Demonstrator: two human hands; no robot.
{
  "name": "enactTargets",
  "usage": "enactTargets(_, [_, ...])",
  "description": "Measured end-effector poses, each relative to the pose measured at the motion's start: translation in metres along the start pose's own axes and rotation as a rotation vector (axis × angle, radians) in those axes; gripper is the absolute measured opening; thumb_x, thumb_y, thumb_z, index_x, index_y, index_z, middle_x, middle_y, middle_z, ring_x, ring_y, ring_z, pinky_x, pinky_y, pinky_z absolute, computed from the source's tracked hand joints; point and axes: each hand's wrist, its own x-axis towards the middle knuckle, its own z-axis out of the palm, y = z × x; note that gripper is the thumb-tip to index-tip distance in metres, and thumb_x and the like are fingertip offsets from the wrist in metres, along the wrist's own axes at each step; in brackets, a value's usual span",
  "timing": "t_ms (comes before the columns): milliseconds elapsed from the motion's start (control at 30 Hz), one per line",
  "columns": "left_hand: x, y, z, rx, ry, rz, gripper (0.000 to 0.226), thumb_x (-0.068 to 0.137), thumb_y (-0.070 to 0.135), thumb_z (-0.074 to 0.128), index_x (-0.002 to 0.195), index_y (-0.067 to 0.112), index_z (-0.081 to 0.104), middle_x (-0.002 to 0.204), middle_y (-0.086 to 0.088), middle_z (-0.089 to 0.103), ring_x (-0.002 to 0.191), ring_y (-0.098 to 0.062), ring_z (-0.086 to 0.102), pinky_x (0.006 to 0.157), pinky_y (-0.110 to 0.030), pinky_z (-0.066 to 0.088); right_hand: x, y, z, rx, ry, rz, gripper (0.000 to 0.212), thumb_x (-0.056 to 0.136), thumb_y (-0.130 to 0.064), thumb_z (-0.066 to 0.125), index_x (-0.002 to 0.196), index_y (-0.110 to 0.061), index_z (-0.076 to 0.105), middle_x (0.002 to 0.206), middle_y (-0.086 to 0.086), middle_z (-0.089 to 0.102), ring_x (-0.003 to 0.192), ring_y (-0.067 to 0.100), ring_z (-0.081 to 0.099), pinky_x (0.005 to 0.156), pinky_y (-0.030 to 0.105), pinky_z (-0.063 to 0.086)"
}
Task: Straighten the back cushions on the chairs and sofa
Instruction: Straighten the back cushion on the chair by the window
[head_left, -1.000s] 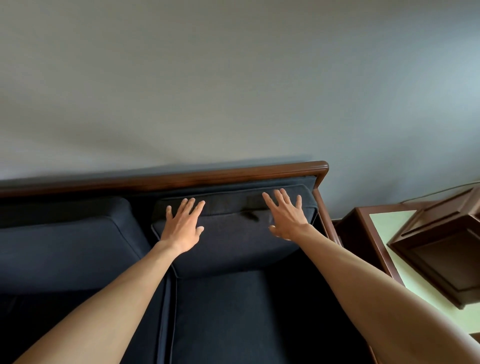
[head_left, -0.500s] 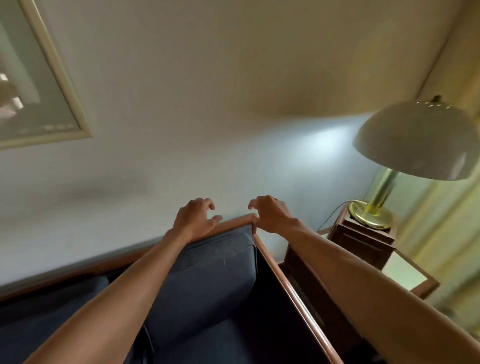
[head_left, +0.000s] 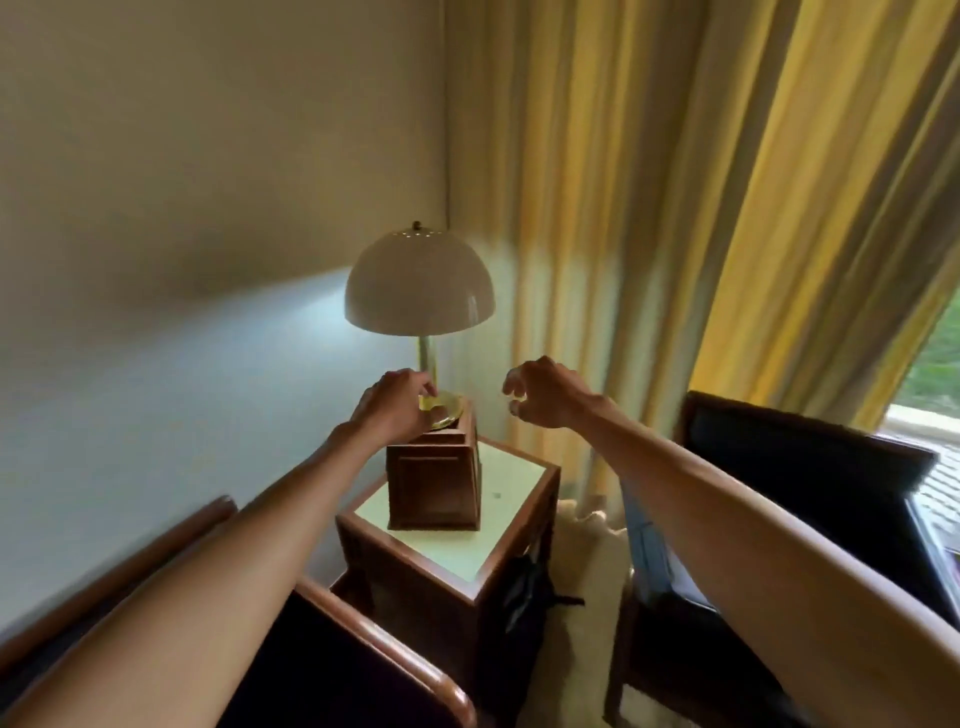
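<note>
Both arms reach forward in mid-air with nothing in either hand. My left hand (head_left: 397, 405) hangs with loosely curled fingers in front of the lamp's brass base. My right hand (head_left: 540, 395) floats to its right, fingers also loosely curled. The sofa (head_left: 332, 670) shows only its dark end and wooden armrest at the bottom left; its back cushions are out of view. A dark armchair (head_left: 810, 483) with a wooden frame stands at the right, its back cushion facing away from me.
A wooden side table (head_left: 519, 525) with a pale top stands between sofa and armchair. On it sits a wooden box (head_left: 434, 483) carrying a dome-shaded lamp (head_left: 420, 283). Yellow curtains (head_left: 675, 208) hang behind. A dark bag (head_left: 524, 587) leans by the table.
My hands left the sofa's right back cushion and lifted off the frame. My view swung right from the sofa to the side table, lamp and armchair.
</note>
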Motion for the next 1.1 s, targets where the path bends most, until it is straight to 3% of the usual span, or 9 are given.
enactTargets(167, [0.064, 0.139, 0.096, -0.090, -0.083, 0.118, 0.035, 0.079, 0.041, 0.075, 0.105, 0.019, 0.068, 0.119, -0.006, 0.067, 0.109, -0.025, 0.062, 0.094, -0.041, 0.050, -0.063, 0.167, -0.028, -0.001, -0.029, 0.232, 0.029, 0.089, -0.023, 0.064, 0.118, -0.022, 0.067, 0.112, -0.002, 0.065, 0.102, 0.023, 0.064, 0.075, 0.033, 0.051])
enactTargets(267, [0.083, 0.204, 0.153, -0.147, -0.157, 0.160, 0.035, 0.079, 0.044, 0.074, 0.105, 0.022, 0.067, 0.119, -0.002, 0.066, 0.111, -0.024, 0.061, 0.096, -0.043, 0.050, -0.096, 0.250, -0.031, 0.044, -0.069, 0.363, 0.024, 0.083, -0.019, 0.064, 0.105, -0.026, 0.070, 0.104, -0.004, 0.065, 0.095, 0.025, 0.065, 0.066, 0.027, 0.046])
enactTargets(433, [0.120, 0.271, 0.237, -0.165, -0.301, 0.189, 0.032, 0.077, 0.044, 0.074, 0.102, 0.024, 0.066, 0.112, 0.000, 0.067, 0.107, -0.021, 0.063, 0.094, -0.037, 0.050, -0.120, 0.356, -0.016, 0.084, -0.059, 0.464, 0.026, 0.084, -0.024, 0.064, 0.109, -0.027, 0.070, 0.109, -0.004, 0.064, 0.097, 0.023, 0.064, 0.075, 0.031, 0.052])
enactTargets(600, [0.172, 0.294, 0.301, -0.107, -0.349, 0.172, 0.035, 0.081, 0.045, 0.071, 0.109, 0.026, 0.065, 0.120, 0.003, 0.065, 0.110, -0.019, 0.061, 0.093, -0.035, 0.049, -0.096, 0.436, 0.022, 0.107, -0.108, 0.467, 0.029, 0.083, -0.025, 0.064, 0.111, -0.027, 0.069, 0.109, -0.004, 0.065, 0.093, 0.021, 0.064, 0.070, 0.030, 0.052])
enactTargets(733, [0.227, 0.289, 0.354, -0.104, -0.354, 0.095, 0.036, 0.083, 0.042, 0.070, 0.113, 0.023, 0.064, 0.123, 0.002, 0.063, 0.112, -0.021, 0.060, 0.086, -0.031, 0.045, -0.052, 0.491, 0.059, 0.123, -0.170, 0.445, 0.031, 0.082, -0.022, 0.063, 0.111, -0.027, 0.069, 0.110, -0.003, 0.064, 0.093, 0.022, 0.065, 0.074, 0.035, 0.058])
enactTargets(900, [0.289, 0.275, 0.415, -0.085, -0.403, -0.056, 0.041, 0.083, 0.044, 0.070, 0.118, 0.024, 0.062, 0.123, 0.000, 0.065, 0.113, -0.023, 0.061, 0.090, -0.035, 0.047, 0.008, 0.548, 0.104, 0.174, -0.276, 0.433, 0.030, 0.078, -0.022, 0.060, 0.106, -0.029, 0.070, 0.107, 0.000, 0.065, 0.088, 0.023, 0.067, 0.075, 0.041, 0.060])
enactTargets(1000, [0.309, 0.262, 0.447, -0.087, -0.439, -0.131, 0.046, 0.079, 0.048, 0.072, 0.116, 0.023, 0.061, 0.122, -0.004, 0.064, 0.112, -0.026, 0.060, 0.092, -0.040, 0.050, 0.037, 0.573, 0.124, 0.223, -0.313, 0.409, 0.030, 0.082, -0.023, 0.061, 0.110, -0.027, 0.070, 0.110, 0.000, 0.067, 0.097, 0.023, 0.067, 0.082, 0.042, 0.059])
enactTargets(1100, [0.320, 0.254, 0.476, -0.082, -0.479, -0.201, 0.060, 0.079, 0.049, 0.070, 0.130, 0.024, 0.051, 0.133, -0.004, 0.055, 0.123, -0.027, 0.052, 0.099, -0.044, 0.046, 0.063, 0.596, 0.152, 0.251, -0.361, 0.395, 0.033, 0.083, -0.025, 0.063, 0.116, -0.025, 0.068, 0.116, 0.001, 0.066, 0.106, 0.024, 0.064, 0.087, 0.040, 0.056])
